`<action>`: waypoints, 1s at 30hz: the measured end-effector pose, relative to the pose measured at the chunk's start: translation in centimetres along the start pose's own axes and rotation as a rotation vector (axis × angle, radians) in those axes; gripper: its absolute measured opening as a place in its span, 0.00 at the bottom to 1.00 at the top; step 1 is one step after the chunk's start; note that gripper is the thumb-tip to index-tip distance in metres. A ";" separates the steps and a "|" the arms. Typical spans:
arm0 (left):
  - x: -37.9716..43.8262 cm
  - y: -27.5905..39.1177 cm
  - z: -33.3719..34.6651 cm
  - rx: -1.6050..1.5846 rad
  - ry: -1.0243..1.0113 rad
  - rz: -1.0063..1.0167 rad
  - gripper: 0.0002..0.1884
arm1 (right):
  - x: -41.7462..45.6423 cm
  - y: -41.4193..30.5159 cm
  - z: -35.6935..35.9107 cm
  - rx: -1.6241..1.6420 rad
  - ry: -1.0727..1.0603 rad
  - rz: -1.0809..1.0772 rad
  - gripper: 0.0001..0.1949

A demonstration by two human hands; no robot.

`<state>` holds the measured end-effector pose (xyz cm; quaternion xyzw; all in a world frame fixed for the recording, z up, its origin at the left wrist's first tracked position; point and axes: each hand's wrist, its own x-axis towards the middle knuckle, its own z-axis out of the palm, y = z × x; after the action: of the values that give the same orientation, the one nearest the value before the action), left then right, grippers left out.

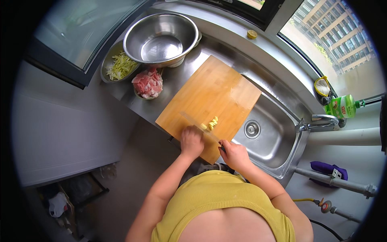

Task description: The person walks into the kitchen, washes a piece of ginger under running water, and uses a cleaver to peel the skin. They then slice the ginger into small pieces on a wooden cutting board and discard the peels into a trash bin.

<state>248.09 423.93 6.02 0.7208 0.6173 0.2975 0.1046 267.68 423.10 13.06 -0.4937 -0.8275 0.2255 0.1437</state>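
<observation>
My right hand [236, 155] grips the dark handle of a kitchen knife [213, 137], whose blurred blade slants across the wooden cutting board [211, 90]. Curled close against the near side of that blade is my left hand [192, 141]; its fingertips are blurred, and I cannot tell whether anything is under them. A pale yellow piece [203, 126] lies right at the blade. Just past it, several small yellow slices [213, 123], perhaps ginger or garlic, sit in a short row on the board.
The board partly covers a steel sink [272, 142] with a faucet [320, 121]. Sliced raw meat [148, 84], a bowl of shredded pale-green vegetable [121, 66] and a large steel basin [161, 45] stand at left. An open window sash [69, 51] juts over the counter. Green detergent bottle [341, 106] stands near the faucet.
</observation>
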 end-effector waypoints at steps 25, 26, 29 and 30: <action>0.6 0.0 -0.8 -0.014 0.025 0.123 0.14 | 3.8 1.5 2.3 0.224 -0.173 0.247 0.13; 0.6 0.0 -0.8 -0.001 0.032 0.099 0.15 | 3.6 1.9 1.9 0.266 -0.175 0.305 0.13; 1.1 -0.4 -1.2 -0.085 0.013 -0.016 0.17 | 2.7 2.9 0.3 0.549 -0.085 0.450 0.12; 1.8 -0.7 -1.3 -0.101 0.035 -0.044 0.17 | 2.5 3.3 -0.4 0.644 -0.090 0.543 0.12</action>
<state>246.84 425.48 7.22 0.6955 0.6189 0.3385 0.1366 269.16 426.74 11.72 -0.6134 -0.5601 0.5235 0.1896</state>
